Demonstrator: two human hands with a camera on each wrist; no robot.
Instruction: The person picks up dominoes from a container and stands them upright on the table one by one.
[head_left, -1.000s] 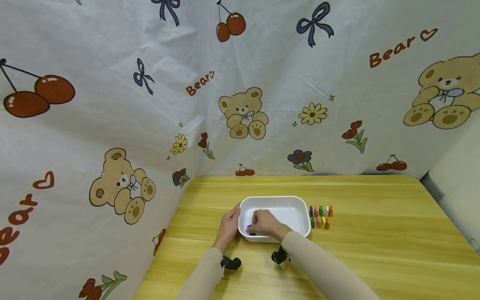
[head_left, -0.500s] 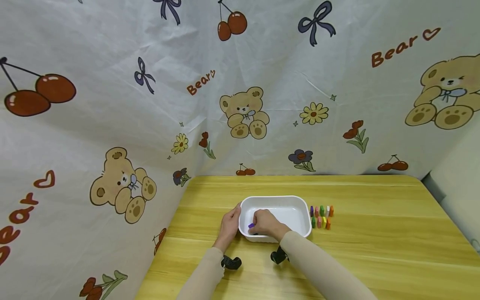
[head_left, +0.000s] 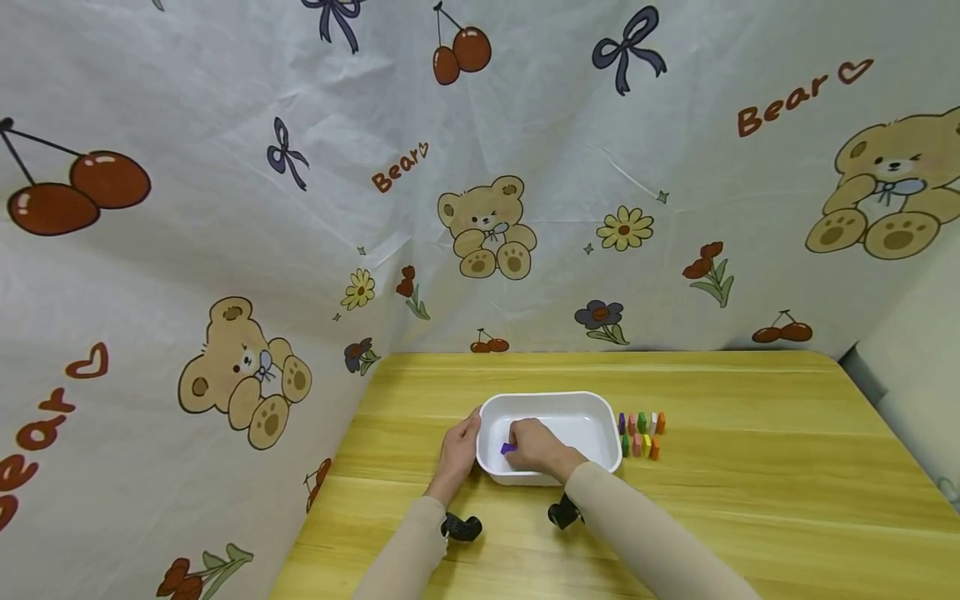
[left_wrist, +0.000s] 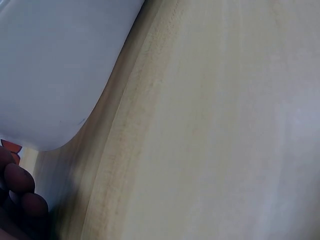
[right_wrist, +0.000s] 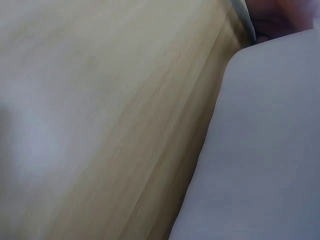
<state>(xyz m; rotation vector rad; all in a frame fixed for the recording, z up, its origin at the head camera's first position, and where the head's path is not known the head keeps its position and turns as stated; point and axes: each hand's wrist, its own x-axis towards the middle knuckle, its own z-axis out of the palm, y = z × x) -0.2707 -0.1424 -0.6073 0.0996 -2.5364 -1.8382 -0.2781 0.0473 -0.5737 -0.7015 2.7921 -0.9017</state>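
A white plastic tub point(head_left: 577, 398) with rounded corners stands on the table. My left hand point(head_left: 456, 450) holds its left end, thumb up by the rim. In the left wrist view, curled fingertips point(left_wrist: 21, 179) show below the corner of the tub's wall point(left_wrist: 55, 75). Inside the tub, toward its left, my right hand point(head_left: 534, 446) pinches a small purple block point(head_left: 507, 448). One end of the block sticks out left of the fingers; the rest is hidden under the hand. In the right wrist view the tub wall point(right_wrist: 265, 140) hides my right hand.
Right of the tub, small coloured blocks point(head_left: 642, 422) stand upright in two short rows, among them green, pink, yellow, white and orange ones. The wooden table point(head_left: 765, 467) extends to the right. A cloth printed with bears point(head_left: 487, 229) hangs behind and at the left.
My right hand has shifted slightly to the right inside the tub, and the purple block has turned and moved with it. My left hand keeps its place at the tub's end.
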